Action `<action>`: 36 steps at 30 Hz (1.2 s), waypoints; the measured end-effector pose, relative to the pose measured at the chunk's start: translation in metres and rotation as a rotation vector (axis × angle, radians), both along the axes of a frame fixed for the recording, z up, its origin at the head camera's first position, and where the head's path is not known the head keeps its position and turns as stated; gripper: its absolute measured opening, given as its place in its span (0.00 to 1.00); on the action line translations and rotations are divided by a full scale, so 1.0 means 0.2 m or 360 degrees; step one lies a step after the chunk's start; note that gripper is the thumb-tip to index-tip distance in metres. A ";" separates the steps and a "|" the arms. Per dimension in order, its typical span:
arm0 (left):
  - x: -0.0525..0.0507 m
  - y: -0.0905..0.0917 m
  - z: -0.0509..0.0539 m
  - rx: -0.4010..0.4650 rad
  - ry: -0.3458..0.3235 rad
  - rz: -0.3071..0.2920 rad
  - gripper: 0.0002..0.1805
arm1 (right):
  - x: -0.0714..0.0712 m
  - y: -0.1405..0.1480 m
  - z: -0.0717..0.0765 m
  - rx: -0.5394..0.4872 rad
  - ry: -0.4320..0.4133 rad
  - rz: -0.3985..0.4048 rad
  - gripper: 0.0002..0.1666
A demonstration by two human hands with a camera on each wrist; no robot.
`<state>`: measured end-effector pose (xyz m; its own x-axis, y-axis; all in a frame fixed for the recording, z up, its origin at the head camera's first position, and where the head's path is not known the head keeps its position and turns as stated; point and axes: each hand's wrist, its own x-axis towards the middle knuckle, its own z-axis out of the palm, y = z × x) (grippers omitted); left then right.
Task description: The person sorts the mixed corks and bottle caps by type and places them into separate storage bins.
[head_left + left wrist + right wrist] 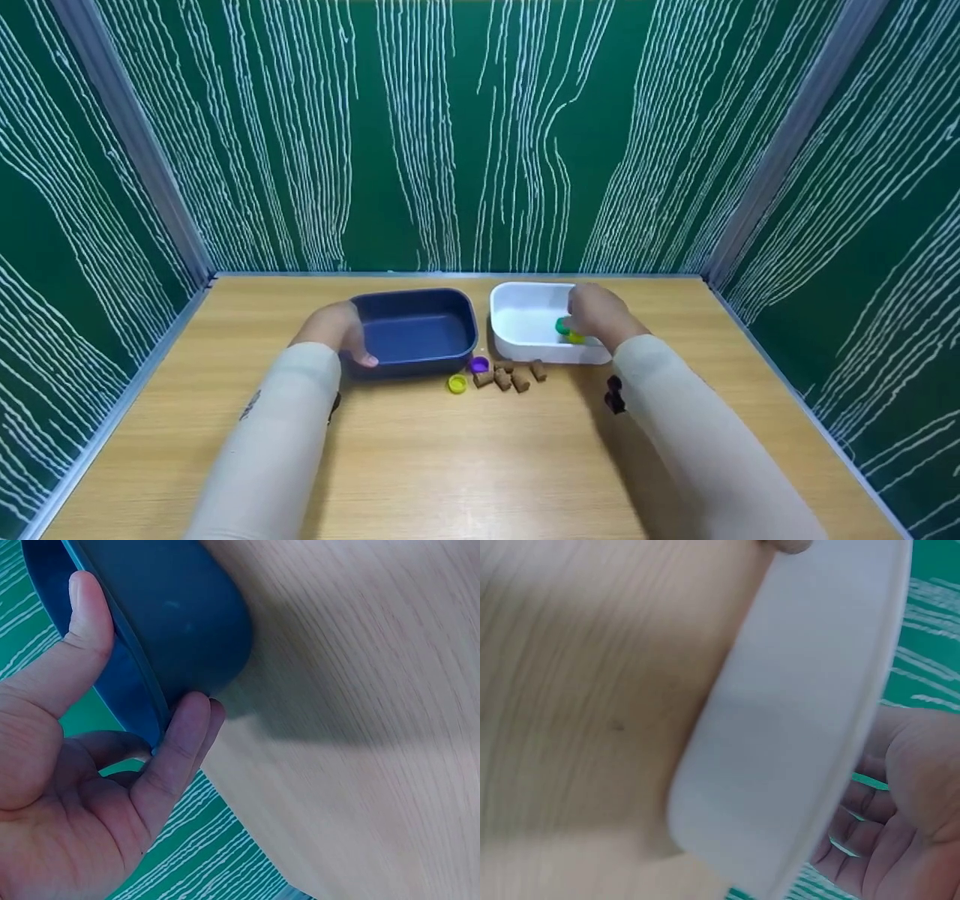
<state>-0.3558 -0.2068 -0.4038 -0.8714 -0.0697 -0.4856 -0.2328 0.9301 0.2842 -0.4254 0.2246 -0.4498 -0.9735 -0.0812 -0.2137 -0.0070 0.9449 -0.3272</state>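
Note:
A dark blue basin (416, 367) stands left of the middle of the table. My left hand (337, 330) grips its left end, the thumb at the rim and other fingers against the outside of the wall, as the left wrist view shows. A white basin (517, 351) stands to its right. Over its right part my right hand (600, 311) reaches in; its fingertips are mostly hidden. Beside those fingers are a green cap (562, 325) and a yellow cap (575, 337). The white wall (780, 705) covers part of the hand in the right wrist view, so any hold is unclear.
In front of the basins lie several brown corks (502, 379), a purple cap (478, 364) and another yellow cap (457, 384). Green panels (465, 150) with white wavy lines enclose the wooden table (465, 465) at the back and sides.

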 end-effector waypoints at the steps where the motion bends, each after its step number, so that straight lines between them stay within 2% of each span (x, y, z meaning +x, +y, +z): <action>1: 0.00 0.00 0.00 0.0004 0.0001 0.0011 0.56 | 0.01 -0.02 0.01 0.0007 0.0015 0.0011 0.19; 4: -0.02 -0.01 -0.01 -0.0004 -0.0002 0.0019 0.57 | 0.04 -0.08 0.05 0.0068 0.0121 0.0112 0.17; 10: -0.04 -0.01 -0.03 -0.0021 -0.0007 0.0012 0.58 | 0.13 -0.19 0.09 0.0137 0.0457 0.0376 0.16; 15: -0.03 -0.01 -0.03 -0.0001 -0.0008 0.0036 0.57 | 0.22 -0.30 0.12 0.0152 0.0621 0.0513 0.15; 21: -0.04 -0.01 -0.03 -0.0025 -0.0034 -0.0004 0.56 | 0.34 -0.43 0.13 0.0169 0.0626 0.0587 0.15; 26: 0.00 -0.01 0.00 -0.0027 -0.0040 -0.0041 0.56 | 0.43 -0.53 0.12 0.0118 0.0614 0.0697 0.10; 31: 0.00 -0.01 0.00 -0.0008 -0.0031 -0.0035 0.55 | 0.50 -0.60 0.09 0.0016 0.0446 0.0749 0.11; 33: 0.00 0.00 0.00 -0.0012 -0.0039 -0.0027 0.56 | 0.52 -0.63 0.07 -0.0005 0.0417 0.0786 0.11; 36: -0.01 0.00 0.00 -0.0044 -0.0067 -0.0038 0.59 | 0.54 -0.66 0.04 0.0043 0.0491 0.0875 0.10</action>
